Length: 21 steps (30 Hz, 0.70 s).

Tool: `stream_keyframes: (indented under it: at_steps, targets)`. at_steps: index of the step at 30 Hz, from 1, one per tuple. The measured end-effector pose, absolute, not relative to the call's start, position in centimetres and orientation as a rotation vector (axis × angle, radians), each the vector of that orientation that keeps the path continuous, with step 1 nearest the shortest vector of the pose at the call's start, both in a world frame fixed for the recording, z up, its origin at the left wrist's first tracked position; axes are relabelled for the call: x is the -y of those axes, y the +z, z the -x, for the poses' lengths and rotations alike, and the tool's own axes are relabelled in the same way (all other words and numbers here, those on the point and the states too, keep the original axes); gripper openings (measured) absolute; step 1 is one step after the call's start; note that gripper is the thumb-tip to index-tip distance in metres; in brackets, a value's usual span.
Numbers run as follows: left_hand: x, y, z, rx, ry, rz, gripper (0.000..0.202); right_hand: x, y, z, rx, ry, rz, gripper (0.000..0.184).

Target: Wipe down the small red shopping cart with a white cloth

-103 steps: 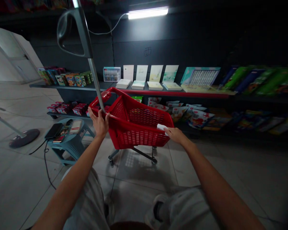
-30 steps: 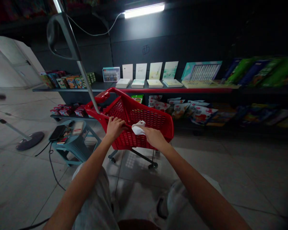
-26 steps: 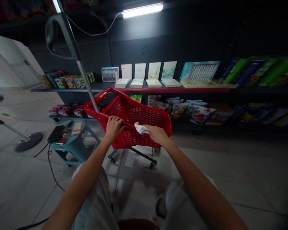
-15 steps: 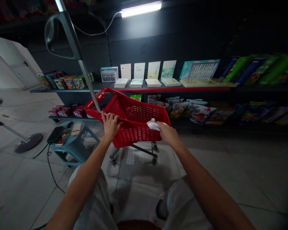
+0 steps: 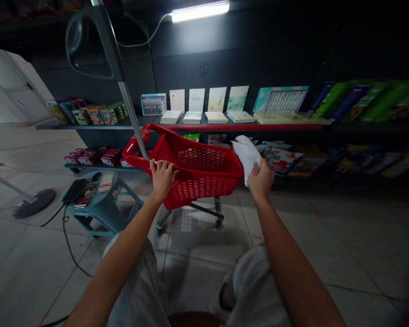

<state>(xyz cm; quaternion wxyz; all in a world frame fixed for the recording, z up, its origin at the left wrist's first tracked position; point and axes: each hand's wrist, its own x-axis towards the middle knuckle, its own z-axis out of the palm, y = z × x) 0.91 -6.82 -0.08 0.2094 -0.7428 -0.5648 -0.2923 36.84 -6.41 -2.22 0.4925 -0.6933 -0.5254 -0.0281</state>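
Note:
A small red shopping cart [image 5: 204, 186] with perforated plastic sides stands before me, its handle end at the left. My left hand [image 5: 162, 178] is closed over the near rim close to the handle, fingers curled on the edge. Just past the cart's right end, my right hand [image 5: 261, 180] pinches a white cloth [image 5: 247, 153]. The cloth hangs loosely above the fingers, beside the basket's front corner; I cannot tell whether it touches the plastic. A metal pole [image 5: 134, 120] with a dark looped bracket [image 5: 112, 50] rises at the handle end.
A blue-grey stool [image 5: 114, 215] at left carries a black device and small items. Behind the cart runs a shelf [image 5: 282, 127] with books, boxes and snack bags. A round stand base [image 5: 36, 203] and a dark cable [image 5: 68, 245] lie on the floor.
My right hand has lifted the white cloth off the cart's near rim and moved right and slightly up, past the front end. My left hand stays on the rim.

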Motion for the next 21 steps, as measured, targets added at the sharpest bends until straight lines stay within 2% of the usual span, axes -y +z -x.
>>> stream_keyframes:
  at_steps: [2, 7, 10, 13, 15, 18, 21]
  targets:
    - [6.7, 0.1, -1.2, 1.583, -0.804, 2.076, 0.016, 6.1, -3.4, -36.0, 1.292, -0.007, 1.649, 0.038]
    - [6.5, 0.1, -2.0, 1.575, -0.797, 2.098, 0.016, 6.6, -7.4, -26.2, 1.701, 0.701, 1.308, 0.036]
    - [6.5, -0.1, -2.6, 1.564, -0.798, 2.117, 0.016, 6.5, -8.6, -22.6, 1.713, 0.94, 1.158, 0.034]
    - [6.4, -0.2, -3.1, 1.557, -0.802, 2.146, 0.016, 5.4, -8.4, -25.3, 1.195, 0.811, 1.423, 0.035]
    - [6.3, -0.2, -3.3, 1.566, -0.811, 2.162, 0.016, 4.4, -7.7, -29.5, 0.821, 0.511, 1.594, 0.035]
    - [6.1, 0.0, -3.7, 1.59, -0.829, 2.192, 0.016, 3.5, -6.8, -34.1, 0.827, 0.44, 1.624, 0.031]
    - [5.9, 0.1, -4.1, 1.602, -0.848, 2.204, 0.016, 3.9, -7.2, -31.6, 1.108, 0.46, 1.522, 0.038]
